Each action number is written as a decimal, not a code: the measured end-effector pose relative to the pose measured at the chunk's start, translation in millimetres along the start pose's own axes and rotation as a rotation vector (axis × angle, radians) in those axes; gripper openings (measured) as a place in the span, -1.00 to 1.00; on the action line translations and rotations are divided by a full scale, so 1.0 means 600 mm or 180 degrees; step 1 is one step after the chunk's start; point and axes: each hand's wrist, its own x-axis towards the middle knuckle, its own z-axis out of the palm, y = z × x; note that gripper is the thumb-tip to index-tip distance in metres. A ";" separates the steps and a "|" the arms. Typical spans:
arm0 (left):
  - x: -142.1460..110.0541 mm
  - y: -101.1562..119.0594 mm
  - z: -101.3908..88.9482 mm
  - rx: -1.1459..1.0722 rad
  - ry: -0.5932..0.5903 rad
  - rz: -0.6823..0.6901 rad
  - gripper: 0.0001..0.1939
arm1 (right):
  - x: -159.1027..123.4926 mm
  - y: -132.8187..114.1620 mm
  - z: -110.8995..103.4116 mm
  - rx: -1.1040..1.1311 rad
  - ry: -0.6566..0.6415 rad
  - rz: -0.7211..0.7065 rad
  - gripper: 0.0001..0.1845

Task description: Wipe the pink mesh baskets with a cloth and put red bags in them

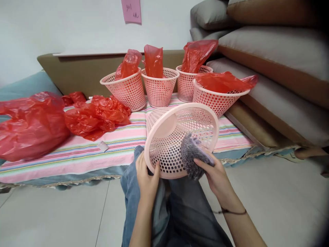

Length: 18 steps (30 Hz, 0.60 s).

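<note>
A pink perforated plastic basket (182, 106) lies tilted over my knees, its wide mouth turned toward me. My left hand (147, 173) grips the rim at the lower left, thumb inside and fingers outside. In my right hand (216, 171) is a grey fluffy cleaning cloth (192, 157), held at the lower right of the basket's mouth. The cloth overlaps the inner wall and the rim; whether it presses on the plastic I cannot tell. Part of the right fingers is hidden behind the cloth.
Several similar baskets (159, 91) holding red plastic bags (154, 61) stand on a striped cover (123, 145) behind. Crumpled red bags (97, 116) and a large red bag (33, 127) lie at left. Stacked cushions (272, 51) rise at right. A pink note (131, 11) hangs on the wall.
</note>
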 end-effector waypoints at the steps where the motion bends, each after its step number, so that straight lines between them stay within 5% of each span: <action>1: 0.001 -0.002 0.003 -0.0039 -0.0049 0.0010 -0.55 | 0.029 -0.002 0.014 -0.0369 -0.0053 -0.0398 -0.48; 4: 0.005 -0.005 0.008 -0.0136 -0.0081 -0.0121 -0.57 | 0.105 0.008 0.069 -0.1878 -0.0452 -0.1388 -0.67; 7: 0.007 -0.011 0.004 -0.0088 -0.0023 -0.0237 -0.61 | 0.140 0.050 0.123 -0.3134 -0.1226 -0.1747 -0.62; 13: 0.011 -0.027 -0.012 0.0208 0.0009 -0.0051 -0.64 | 0.134 0.123 0.165 -0.3940 -0.1635 -0.1610 -0.33; 15: 0.013 -0.026 -0.014 0.0319 -0.0015 0.0076 -0.70 | 0.140 0.124 0.168 -0.4251 -0.1723 -0.1411 -0.26; 18: 0.017 -0.021 -0.013 0.0376 -0.0002 0.0161 -0.84 | 0.163 0.105 0.173 -0.4339 -0.1897 -0.1222 -0.39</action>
